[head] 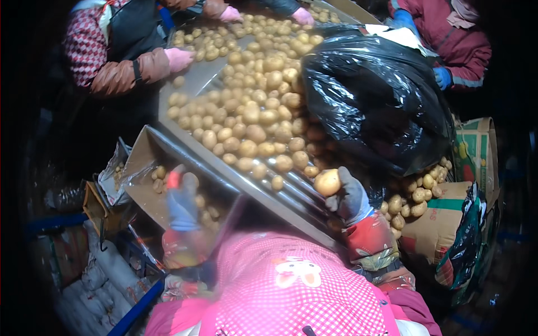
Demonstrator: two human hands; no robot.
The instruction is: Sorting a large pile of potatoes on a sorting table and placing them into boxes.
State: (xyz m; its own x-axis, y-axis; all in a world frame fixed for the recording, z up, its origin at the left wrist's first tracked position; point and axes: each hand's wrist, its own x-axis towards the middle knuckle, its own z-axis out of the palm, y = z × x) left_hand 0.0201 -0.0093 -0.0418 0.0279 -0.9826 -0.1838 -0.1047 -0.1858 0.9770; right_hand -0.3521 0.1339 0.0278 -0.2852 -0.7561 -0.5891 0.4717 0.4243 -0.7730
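My right hand (349,194), in a grey-blue work glove, grips a large potato (327,182) over the lower edge of a metal sorting table (197,147). Many potatoes (256,113) cover the table, the nearest ones lying on its ridged bars. On the left, my left hand (181,201), gloved and blurred, is over an open cardboard box (147,206) that has some potatoes (159,173) in it. A roundish thing, probably a potato, shows beside its fingers; whether the hand holds it is unclear.
A black plastic bag (374,96) covers the table's right side. Potatoes fill a cardboard box (441,222) at right. Co-workers' pink gloves (178,59) are at the table's far left and top; a co-worker's blue glove (442,78) is beyond the bag. A blue rail (138,308) runs lower left.
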